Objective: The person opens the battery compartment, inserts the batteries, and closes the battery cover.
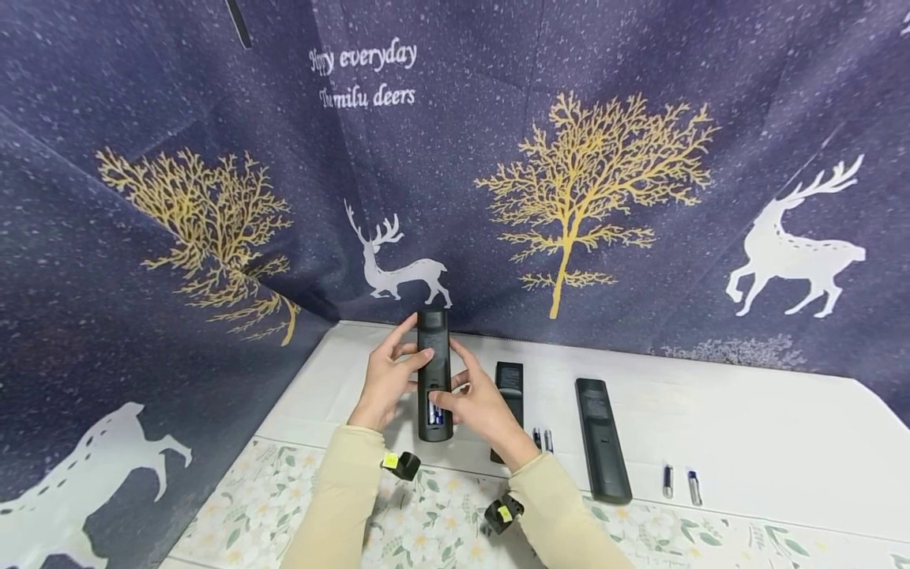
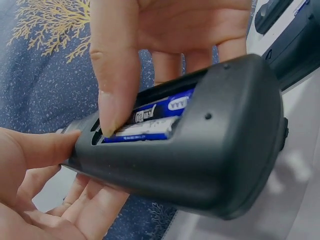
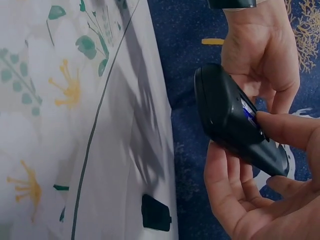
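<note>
A black remote control (image 1: 434,340) is held up over the table, its back towards me and its battery compartment uncovered. Two blue-and-silver AAA batteries (image 2: 150,117) lie side by side in that compartment. My left hand (image 1: 386,378) grips the upper part of the remote, thumb on the back and fingers around the side. With its thumb, my right hand (image 1: 485,401) presses on the battery ends nearest the middle of the remote, as the left wrist view shows; its other fingers support the remote's far side.
Another black remote (image 1: 509,379) lies partly behind my right hand, with two batteries (image 1: 543,439) beside it. Further right lie a third remote (image 1: 603,442) and two loose batteries (image 1: 681,484). A small black piece (image 3: 156,212) rests on the white table. Patterned cloth (image 1: 455,158) hangs behind.
</note>
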A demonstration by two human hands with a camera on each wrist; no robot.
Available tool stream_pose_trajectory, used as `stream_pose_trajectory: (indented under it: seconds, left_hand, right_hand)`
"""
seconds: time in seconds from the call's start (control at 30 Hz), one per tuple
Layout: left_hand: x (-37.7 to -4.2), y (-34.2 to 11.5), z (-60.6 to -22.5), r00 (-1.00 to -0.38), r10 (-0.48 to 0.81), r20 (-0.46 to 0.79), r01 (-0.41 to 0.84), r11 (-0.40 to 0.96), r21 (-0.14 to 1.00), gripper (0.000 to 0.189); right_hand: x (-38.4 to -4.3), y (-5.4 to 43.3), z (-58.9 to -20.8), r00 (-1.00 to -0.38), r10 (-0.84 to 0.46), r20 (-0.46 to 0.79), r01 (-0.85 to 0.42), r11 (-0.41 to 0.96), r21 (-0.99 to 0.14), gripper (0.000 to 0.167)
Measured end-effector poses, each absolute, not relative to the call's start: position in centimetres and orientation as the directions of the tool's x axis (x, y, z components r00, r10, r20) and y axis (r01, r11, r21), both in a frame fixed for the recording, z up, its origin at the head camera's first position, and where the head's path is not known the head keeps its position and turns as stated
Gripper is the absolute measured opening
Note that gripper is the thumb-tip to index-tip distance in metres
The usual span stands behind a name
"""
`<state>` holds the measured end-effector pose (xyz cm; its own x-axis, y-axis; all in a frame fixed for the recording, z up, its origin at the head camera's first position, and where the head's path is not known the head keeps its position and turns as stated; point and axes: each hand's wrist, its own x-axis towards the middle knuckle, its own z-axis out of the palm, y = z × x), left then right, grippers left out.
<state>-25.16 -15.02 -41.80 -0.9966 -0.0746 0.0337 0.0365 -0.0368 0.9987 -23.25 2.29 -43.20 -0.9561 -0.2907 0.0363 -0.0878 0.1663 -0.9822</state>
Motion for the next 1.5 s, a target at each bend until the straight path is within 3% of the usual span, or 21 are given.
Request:
stream_pose_trajectory:
  seconds: [0.27,0.5,0.7,0.9,1.07,1.5]
  left_hand:
    - [-25.3,-15.0,-42.1,-0.996,-0.082,0.033,0.036,-0.032,0.999,0.07]
    - [-25.4,-15.2,-42.0,-0.994,-0.105,0.036,0.039,-0.029,0.999,0.07]
    - [-25.3,-15.5,-41.7,-0.993,-0.113,0.036,0.038,-0.02,0.999,0.071]
    - [-25.3,-15.6,-41.7,-0.993,-0.112,0.037,0.041,-0.035,0.999,0.07]
    - [-25.3,-15.6,-41.6,-0.992,-0.117,0.039,0.044,-0.041,0.998,0.07]
    - [-25.2,-15.8,-41.6,-0.991,-0.12,0.052,0.058,-0.051,0.997,0.07]
  right_hand:
    - [-23.2,2.9,-43.1,-0.956,-0.293,0.021,-0.079,0.188,-0.979,0.086]
    - [-24.0,4.1,-42.9,-0.966,-0.253,0.043,-0.107,0.244,-0.964,0.056]
    - [-24.9,4.7,-42.4,-0.958,-0.27,0.092,-0.219,0.488,-0.845,0.039]
    - [-25.6,4.6,-42.3,-0.939,-0.337,0.073,-0.307,0.719,-0.623,0.04]
    - [-25.9,4.4,-42.4,-0.924,-0.383,0.019,-0.347,0.814,-0.466,0.047]
    - [-26.6,3.7,-43.8,-0.929,-0.364,-0.062,-0.307,0.856,-0.416,0.056]
